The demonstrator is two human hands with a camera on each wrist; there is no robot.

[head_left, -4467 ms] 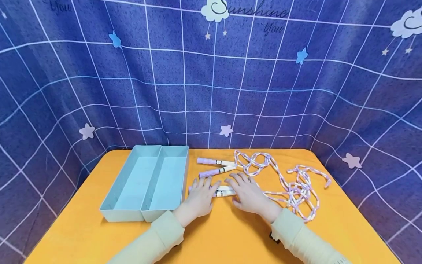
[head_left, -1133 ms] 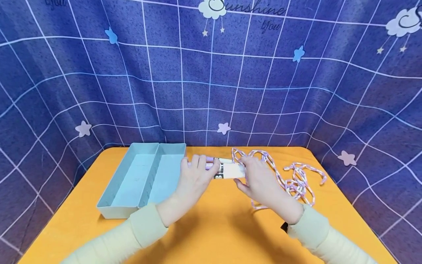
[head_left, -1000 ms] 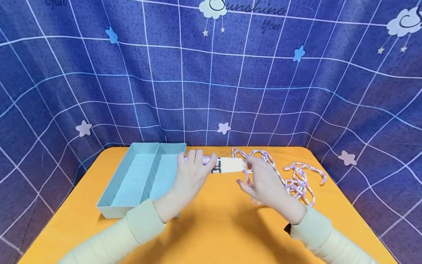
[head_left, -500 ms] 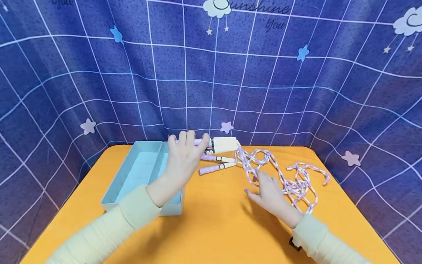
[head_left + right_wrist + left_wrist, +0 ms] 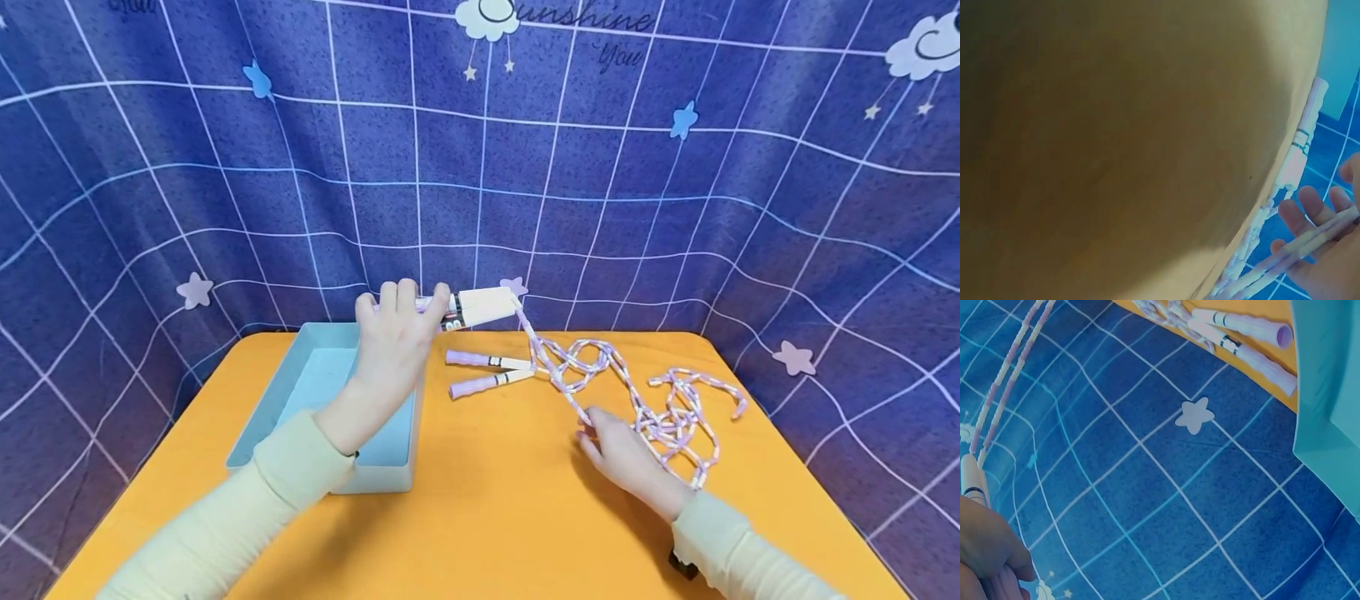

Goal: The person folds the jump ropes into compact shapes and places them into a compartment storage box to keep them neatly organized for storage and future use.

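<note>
Lifted off the table, the paired handles (image 5: 483, 307) of one purple-and-white beaded jump rope are gripped by my left hand (image 5: 393, 342). Its doubled cord slants down to the right hand (image 5: 630, 458), which holds the strands near the tabletop. In the right wrist view, two strands (image 5: 1310, 244) cross the palm under loosely curled fingers. The left wrist view shows the left hand (image 5: 988, 544) round the handles, the cord (image 5: 1007, 375) stretching away. A second jump rope's handles (image 5: 476, 386) lie on the table. Beaded cord (image 5: 675, 425) lies tangled at right; which rope each loop belongs to is unclear.
Light-blue bins (image 5: 412, 442) stand at the table's left, partly hidden by my left arm. The orange tabletop (image 5: 495, 508) ends at a blue grid-patterned curtain (image 5: 480, 217) behind and on both sides.
Both hands were on the handles at the table. The left hand has since raised them up and leftward; the right hand has moved down and right along the cord, drawing it straighter.
</note>
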